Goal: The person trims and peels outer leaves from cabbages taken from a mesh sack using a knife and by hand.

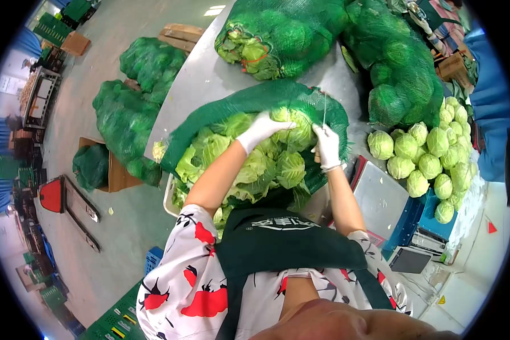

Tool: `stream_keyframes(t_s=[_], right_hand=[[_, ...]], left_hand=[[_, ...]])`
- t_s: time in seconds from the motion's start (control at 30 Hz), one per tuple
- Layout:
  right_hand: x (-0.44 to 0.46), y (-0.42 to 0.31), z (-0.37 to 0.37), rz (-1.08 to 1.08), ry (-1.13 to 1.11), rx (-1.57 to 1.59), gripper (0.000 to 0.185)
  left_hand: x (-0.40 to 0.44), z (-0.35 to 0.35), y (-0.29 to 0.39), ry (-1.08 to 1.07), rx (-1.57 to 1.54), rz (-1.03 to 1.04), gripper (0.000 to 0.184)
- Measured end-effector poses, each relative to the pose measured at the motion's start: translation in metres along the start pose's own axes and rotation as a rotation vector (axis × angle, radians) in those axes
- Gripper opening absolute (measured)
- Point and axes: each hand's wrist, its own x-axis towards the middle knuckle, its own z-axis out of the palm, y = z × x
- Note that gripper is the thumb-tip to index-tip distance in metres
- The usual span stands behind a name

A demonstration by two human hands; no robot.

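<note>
My gloved left hand grips a green cabbage in an opened green mesh bag. Its thumb lies across the leaves; the other fingers are partly hidden. To the right, my gloved right hand is closed around a knife, whose thin blade points up, away from my body. Its handle is mostly covered by the fingers. More cabbages and loose leaves fill the bag below my hands, and the mesh curves around their far side.
Full mesh bags lie on the metal table. At right are a pile of cabbages and a flat metal plate. More bags, a cardboard box and a red pallet jack stand on the floor at left.
</note>
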Motion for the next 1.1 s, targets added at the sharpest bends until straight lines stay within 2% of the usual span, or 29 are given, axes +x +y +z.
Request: stream_keyframes(t_s=[0.03, 0.07, 0.13, 0.2, 0.27, 0.3, 0.4, 0.43, 0.47, 0.53, 0.57, 0.6, 0.63, 0.67, 0.7, 0.8, 0.87, 0.9, 1.0, 1.1], right_hand=[[-0.017, -0.027, -0.001, -0.001, -0.039, 0.012, 0.019], [-0.030, -0.054, -0.001, -0.012, -0.073, 0.030, 0.018], [-0.034, -0.080, -0.001, -0.142, -0.119, 0.045, 0.019], [-0.017, -0.092, -0.008, -0.180, -0.124, -0.030, 0.022], [-0.002, -0.110, -0.009, -0.121, -0.111, 0.094, 0.024], [0.016, -0.106, -0.017, -0.092, -0.083, 0.181, 0.024], [0.071, -0.096, -0.039, 0.126, 0.044, 0.501, 0.021], [0.085, -0.085, -0.049, 0.099, 0.032, 0.413, 0.019], [0.084, -0.082, -0.050, 0.079, 0.021, 0.239, 0.024], [0.052, -0.094, -0.049, 0.061, -0.157, -0.278, 0.029], [0.017, -0.112, -0.034, 0.047, -0.045, -0.410, 0.030], [-0.008, -0.112, -0.022, -0.159, 0.123, -0.567, 0.027], [-0.024, -0.094, -0.014, -0.478, 0.242, -0.518, 0.023], [-0.062, -0.099, 0.011, -0.622, 0.281, -0.368, 0.022], [-0.088, -0.090, 0.027, -0.661, 0.214, -0.327, 0.024], [-0.122, -0.026, 0.066, -0.945, -0.026, -0.610, 0.037], [-0.124, 0.032, 0.075, -0.565, -0.236, -0.770, 0.022], [-0.128, 0.039, 0.081, -0.547, -0.263, -0.774, 0.017], [-0.128, 0.049, 0.087, -0.534, -0.333, -0.925, 0.024], [-0.127, 0.051, 0.088, -0.525, -0.383, -0.925, 0.026]], left_hand=[[-0.015, -0.004, 0.006, 0.083, -0.086, -0.001, 0.072], [-0.032, -0.014, 0.009, 0.136, 0.062, 0.063, 0.085], [-0.069, -0.041, 0.021, 0.098, 0.043, 0.133, 0.084], [-0.106, -0.064, 0.027, 0.081, 0.122, 0.200, 0.085], [-0.148, -0.073, 0.038, 0.127, 0.267, 0.226, 0.089], [-0.163, -0.079, 0.035, 0.186, 0.553, 0.214, 0.099], [-0.183, -0.074, 0.003, 0.313, 0.954, 0.184, 0.110], [-0.180, -0.069, -0.019, 0.320, 1.021, 0.082, 0.114], [-0.179, -0.067, -0.052, 0.354, 1.032, 0.124, 0.116], [-0.184, -0.063, -0.074, 0.420, 1.026, 0.162, 0.115], [-0.183, -0.059, -0.079, 0.450, 0.960, 0.172, 0.115], [-0.185, -0.052, -0.085, 0.478, 0.889, 0.171, 0.115], [-0.184, -0.049, -0.088, 0.509, 0.822, 0.177, 0.114], [-0.182, -0.046, -0.085, 0.513, 0.803, 0.140, 0.114], [-0.179, -0.041, -0.078, 0.510, 0.782, 0.105, 0.113], [-0.170, -0.036, -0.053, 0.473, 0.849, 0.015, 0.111], [-0.158, -0.039, -0.041, 0.421, 0.897, -0.051, 0.110], [-0.153, -0.040, -0.038, 0.401, 0.937, -0.069, 0.111], [-0.144, -0.039, -0.029, 0.366, 0.958, -0.111, 0.108], [-0.141, -0.039, -0.032, 0.372, 0.987, -0.106, 0.104]])
